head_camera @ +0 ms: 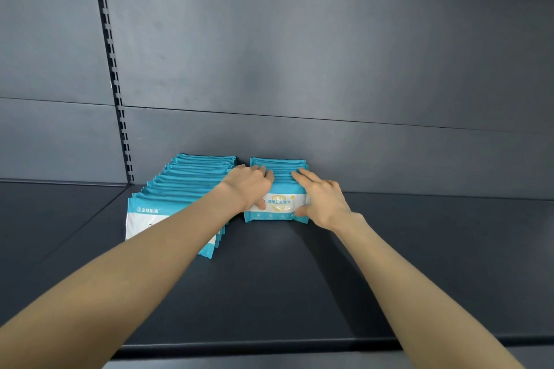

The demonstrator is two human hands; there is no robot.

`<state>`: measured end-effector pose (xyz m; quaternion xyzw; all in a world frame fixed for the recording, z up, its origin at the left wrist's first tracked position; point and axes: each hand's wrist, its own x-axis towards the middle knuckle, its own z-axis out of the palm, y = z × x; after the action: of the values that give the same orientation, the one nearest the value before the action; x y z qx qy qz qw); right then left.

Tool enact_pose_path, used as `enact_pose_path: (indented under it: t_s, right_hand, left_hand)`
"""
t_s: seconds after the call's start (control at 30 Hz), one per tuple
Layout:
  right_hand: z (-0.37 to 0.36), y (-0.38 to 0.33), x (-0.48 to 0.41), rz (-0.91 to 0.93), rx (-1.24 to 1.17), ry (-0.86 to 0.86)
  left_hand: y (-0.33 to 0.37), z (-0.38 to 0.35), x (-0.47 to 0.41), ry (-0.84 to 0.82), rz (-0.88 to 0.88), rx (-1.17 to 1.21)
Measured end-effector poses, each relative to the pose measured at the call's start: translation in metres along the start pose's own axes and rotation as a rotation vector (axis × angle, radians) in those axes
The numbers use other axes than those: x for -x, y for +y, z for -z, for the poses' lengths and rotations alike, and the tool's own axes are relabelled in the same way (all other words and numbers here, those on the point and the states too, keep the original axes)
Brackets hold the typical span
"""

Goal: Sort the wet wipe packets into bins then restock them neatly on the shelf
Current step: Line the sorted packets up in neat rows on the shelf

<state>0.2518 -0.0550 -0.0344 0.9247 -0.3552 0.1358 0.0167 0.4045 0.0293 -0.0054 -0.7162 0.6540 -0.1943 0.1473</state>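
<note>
Two rows of teal and white wet wipe packets stand on a dark grey shelf (269, 278). The longer left row (180, 186) runs from the back wall toward me, and my left forearm crosses over its front packets. The shorter right row (278, 186) stands against the back wall, its front packet showing a shield logo. My left hand (250, 186) grips the left side of this right row, fingers over the packet tops and thumb on the front packet. My right hand (322, 199) grips its right side in the same way.
The dark grey back panel (329, 69) rises behind the rows. A slotted upright rail (115, 84) runs down the left. Bare shelf surface stretches right of the packets and toward the front lip (269, 347). No bins are in view.
</note>
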Motion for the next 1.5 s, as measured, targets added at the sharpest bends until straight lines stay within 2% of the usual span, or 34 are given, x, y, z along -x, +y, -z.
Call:
enact_pose_path:
  t_s: [0.2, 0.47, 0.6, 0.87, 1.03, 1.2, 1.37, 1.5]
  right_hand:
    - [0.002, -0.005, 0.003, -0.03, 0.08, -0.024]
    - [0.017, -0.013, 0.007, -0.095, 0.089, -0.113]
    - [0.039, -0.016, 0.021, -0.106, 0.01, -0.054]
    - [0.106, -0.006, 0.085, -0.066, -0.065, 0.214]
    - [0.125, 0.022, 0.162, -0.031, -0.098, 0.314]
    - [0.104, 0.064, 0.256, 0.028, -0.16, 0.354]
    - [0.035, 0.114, 0.346, 0.119, -0.218, 0.277]
    - [-0.031, 0.138, 0.408, 0.11, -0.296, 0.083]
  left_hand:
    - [0.0, -0.003, 0.002, 0.016, 0.015, 0.029]
    - [-0.006, 0.009, 0.011, -0.073, 0.041, 0.168]
    - [-0.008, 0.03, 0.025, 0.035, 0.053, 0.256]
    - [0.016, 0.097, 0.085, 0.33, 0.107, 0.433]
    - [0.074, 0.125, 0.13, 0.516, 0.163, 0.449]
    - [0.172, 0.11, 0.176, 0.662, 0.179, 0.465]
    - [0.294, 0.066, 0.22, 0.582, 0.281, 0.546]
    - [0.375, 0.02, 0.25, 0.43, 0.319, 0.633]
